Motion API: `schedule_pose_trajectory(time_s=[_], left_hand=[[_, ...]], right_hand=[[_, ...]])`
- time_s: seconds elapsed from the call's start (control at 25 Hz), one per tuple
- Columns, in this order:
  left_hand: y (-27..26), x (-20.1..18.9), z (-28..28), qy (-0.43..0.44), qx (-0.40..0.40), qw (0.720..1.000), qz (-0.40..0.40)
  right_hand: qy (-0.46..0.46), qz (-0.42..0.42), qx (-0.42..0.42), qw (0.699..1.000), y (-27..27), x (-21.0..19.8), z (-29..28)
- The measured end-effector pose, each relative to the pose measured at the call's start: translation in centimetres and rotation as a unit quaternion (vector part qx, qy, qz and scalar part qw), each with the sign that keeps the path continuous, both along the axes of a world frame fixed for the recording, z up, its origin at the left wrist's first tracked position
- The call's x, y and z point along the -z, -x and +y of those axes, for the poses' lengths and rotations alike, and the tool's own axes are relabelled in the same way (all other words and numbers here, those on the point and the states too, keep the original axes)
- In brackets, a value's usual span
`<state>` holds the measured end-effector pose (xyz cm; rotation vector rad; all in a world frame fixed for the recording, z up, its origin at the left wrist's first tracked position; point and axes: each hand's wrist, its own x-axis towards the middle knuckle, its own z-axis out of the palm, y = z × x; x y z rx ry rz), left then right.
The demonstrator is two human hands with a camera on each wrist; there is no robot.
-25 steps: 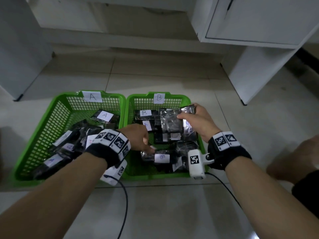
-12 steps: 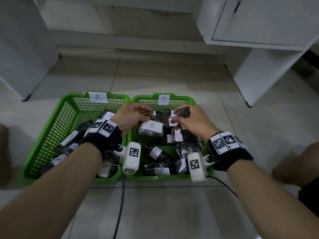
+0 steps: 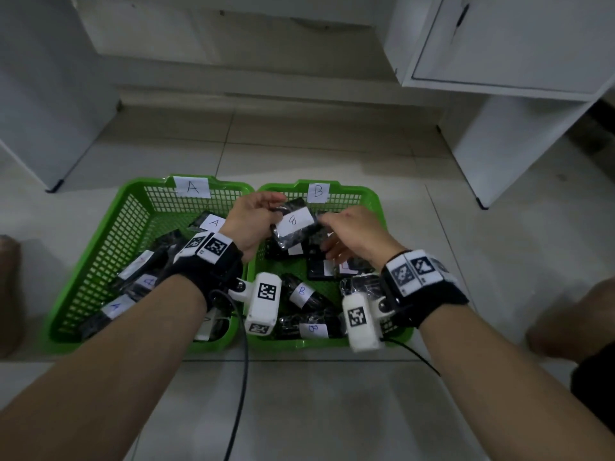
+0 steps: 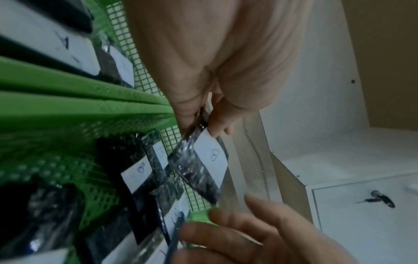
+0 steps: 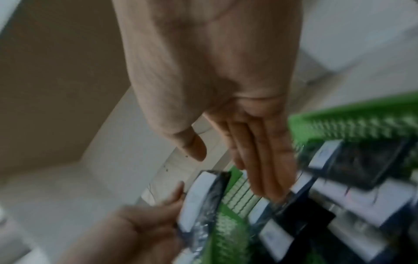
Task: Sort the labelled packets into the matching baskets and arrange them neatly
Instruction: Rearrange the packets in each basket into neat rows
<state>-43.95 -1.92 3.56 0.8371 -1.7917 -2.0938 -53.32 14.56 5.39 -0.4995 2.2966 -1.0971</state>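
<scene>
Head view: two green plastic mesh baskets side by side on the pale tiled floor, left one (image 3: 133,224) tagged A on a paper slip, right one (image 3: 369,201) tagged B. Left hand (image 3: 253,221) up over the far end of the B basket, pinching a black shiny plastic packet with a white B label (image 3: 294,226) by its left edge, packet lifted clear of the pile and tilted. Right hand (image 3: 352,237) just beside that packet, fingers spread and relaxed, gripping nothing, hovering above the other B-labelled black packets (image 3: 306,294) lying loose in the basket. A-labelled black packets (image 3: 133,281) heaped in the left basket. White cabinet (image 3: 506,41) at upper right. Left wrist view: thumb and fingers (image 4: 217,123) clamped on the top corner of the same packet (image 4: 203,164), label facing out, more B packets below it against the green mesh, right hand's fingertips (image 4: 255,219) blurry at the bottom. Right wrist view: pretty smeared, but palm flat, fingers (image 5: 260,157) straight and together, thumb out, holding nothing; held packet (image 5: 203,200) down at lower left with the left hand (image 5: 135,230) on it.
</scene>
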Motion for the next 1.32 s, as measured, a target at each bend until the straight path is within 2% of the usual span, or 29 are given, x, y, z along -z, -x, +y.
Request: schedule_pose_trajectory(time_s=[0.04,0.08,0.12,0.2,0.28,0.36,0.4,0.44,0.48,0.56,0.6,0.64,0.72,0.8,0.88,0.92,0.96,1.04,1.24,1.32], left_hand=[[0.1,-0.1,0.1,-0.021,-0.019,0.999,0.016],[0.2,-0.3,0.2,-0.037,-0.034,0.998,0.03],[0.2,-0.4,0.1,-0.043,-0.041,0.998,0.038],[0.2,-0.6,-0.3,-0.022,-0.031,0.999,0.027],[0.0,-0.7,-0.1,0.04,0.001,0.999,-0.011],[-0.3,-0.7,0.6,0.149,0.047,0.987,-0.044],[-0.5,-0.5,1.0,0.231,0.088,0.966,-0.072],[-0.7,-0.2,1.4,0.321,0.151,0.928,-0.114],[-1.0,0.2,1.9,0.401,0.234,0.87,-0.167],[-1.5,1.0,2.9,0.487,0.402,0.732,-0.255],[-1.6,1.5,3.0,0.498,0.448,0.688,-0.28],[-1.7,1.8,2.9,0.5,0.467,0.667,-0.293],[-1.9,1.7,2.4,0.489,0.475,0.665,-0.304],[-2.2,1.1,2.0,0.484,0.456,0.691,-0.282],[-2.2,0.3,1.4,0.521,0.369,0.737,-0.221],[-2.1,-0.1,0.9,0.55,0.311,0.752,-0.189],[-2.0,-0.3,0.3,0.577,0.266,0.755,-0.161],[-2.0,-0.1,-0.6,0.604,0.258,0.739,-0.149],[-2.2,0.9,0.1,0.584,0.369,0.693,-0.206],[-2.1,1.0,0.6,0.55,0.395,0.705,-0.211]], right_hand=[[0.042,-0.114,0.018,0.992,-0.5,-0.4,-0.5],[0.084,-0.179,0.041,0.979,-0.7,-0.5,-0.8],[0.118,-0.201,0.066,0.97,-0.7,-0.3,-1.0],[0.166,-0.202,0.103,0.96,-0.8,0.3,-1.3],[0.205,-0.195,0.122,0.951,-0.6,0.8,-1.4],[0.212,-0.174,0.13,0.953,-0.3,0.9,-1.3],[0.192,-0.144,0.136,0.961,0.1,1.1,-1.1],[0.169,-0.117,0.14,0.968,0.5,1.3,-0.8],[0.153,-0.104,0.144,0.972,0.8,1.4,-0.4],[0.131,-0.12,0.151,0.973,1.3,1.3,0.0],[0.114,-0.129,0.143,0.974,1.5,1.3,0.2],[0.097,-0.137,0.128,0.977,1.7,1.3,0.3],[0.076,-0.155,0.081,0.982,1.7,1.5,0.1],[0.034,-0.106,0.037,0.993,1.5,1.8,-0.7],[-0.026,-0.01,-0.002,1.0,0.9,1.9,-1.5],[-0.059,0.023,-0.035,0.997,0.6,1.9,-1.9],[-0.085,0.039,-0.074,0.993,0.3,2.1,-2.3],[-0.118,0.051,-0.133,0.983,-0.7,2.7,-3.1],[-0.143,0.149,-0.184,0.961,-2.5,4.5,-4.8],[-0.134,0.185,-0.185,0.956,-2.4,4.4,-5.0]])
